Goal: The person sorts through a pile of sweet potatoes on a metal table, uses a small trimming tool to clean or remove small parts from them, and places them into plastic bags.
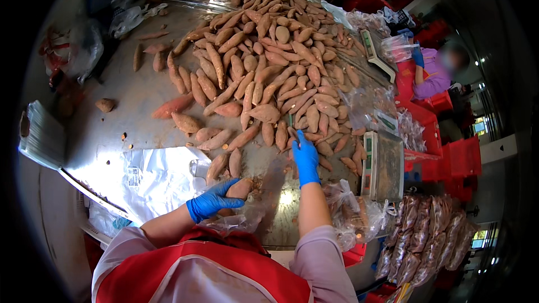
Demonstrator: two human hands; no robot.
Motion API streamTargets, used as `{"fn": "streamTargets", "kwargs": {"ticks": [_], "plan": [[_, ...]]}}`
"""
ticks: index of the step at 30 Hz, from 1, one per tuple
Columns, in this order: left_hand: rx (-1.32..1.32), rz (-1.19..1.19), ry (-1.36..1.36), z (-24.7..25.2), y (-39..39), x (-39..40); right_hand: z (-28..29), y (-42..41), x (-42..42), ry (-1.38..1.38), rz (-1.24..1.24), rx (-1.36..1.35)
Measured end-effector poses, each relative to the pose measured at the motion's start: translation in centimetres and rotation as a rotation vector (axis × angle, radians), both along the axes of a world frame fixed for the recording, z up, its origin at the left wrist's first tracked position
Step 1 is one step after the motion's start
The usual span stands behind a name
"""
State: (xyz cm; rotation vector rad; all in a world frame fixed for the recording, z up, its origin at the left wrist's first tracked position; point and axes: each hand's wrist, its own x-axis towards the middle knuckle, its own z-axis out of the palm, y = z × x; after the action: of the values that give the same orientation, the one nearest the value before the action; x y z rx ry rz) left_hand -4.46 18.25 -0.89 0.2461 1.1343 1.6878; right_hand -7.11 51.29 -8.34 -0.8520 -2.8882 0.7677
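Observation:
My left hand [215,200], in a blue glove, is closed round a sweet potato [239,189] near the front edge of the metal table [113,71]. Further right, my right hand [306,158], also gloved in blue, reaches to the near edge of a large heap of sweet potatoes [265,67]. Its fingers are at a small sweet potato; whether they grip it I cannot tell. Under and beside my left hand lies a clear plastic bag [240,219], partly hidden by the hand. Two sweet potatoes lie just beyond that hand.
A plastic sheet or large bag [156,176] lies at the left. Right of the heap stand a digital scale [382,166] and another scale [377,52]. Filled bags [358,214] lie at the right front. Red crates [463,158] stand beyond. A co-worker [433,67] handles a bag at the upper right.

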Motion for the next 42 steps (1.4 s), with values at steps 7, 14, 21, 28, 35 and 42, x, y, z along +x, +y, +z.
{"fn": "streamTargets", "kwargs": {"ticks": [7, 14, 21, 28, 35, 42], "plan": [[0.155, 0.091, -0.142, -3.7, 0.0, -0.5, 2.6, -3.0, -1.4, -0.26, -0.04, 0.031], [0.269, 0.235, -0.332, -4.3, 0.3, -0.4, 1.8, -8.7, 5.3, -0.277, 0.143, 0.287], [0.39, 0.178, -0.475, -4.5, 2.5, 0.6, 1.8, -14.2, 12.8, 0.561, 0.023, -0.817], [0.328, -0.068, 0.328, 2.1, 2.3, 1.4, 10.4, -14.5, 16.6, 0.548, -0.069, -0.827], [0.252, -0.183, 1.002, 4.8, 1.1, 2.6, 13.7, -15.3, 14.9, 0.514, 0.171, -0.064], [0.581, -0.26, 1.115, 8.4, 0.2, 4.4, 3.0, -10.0, 15.9, 0.292, 0.013, -1.229]]}}
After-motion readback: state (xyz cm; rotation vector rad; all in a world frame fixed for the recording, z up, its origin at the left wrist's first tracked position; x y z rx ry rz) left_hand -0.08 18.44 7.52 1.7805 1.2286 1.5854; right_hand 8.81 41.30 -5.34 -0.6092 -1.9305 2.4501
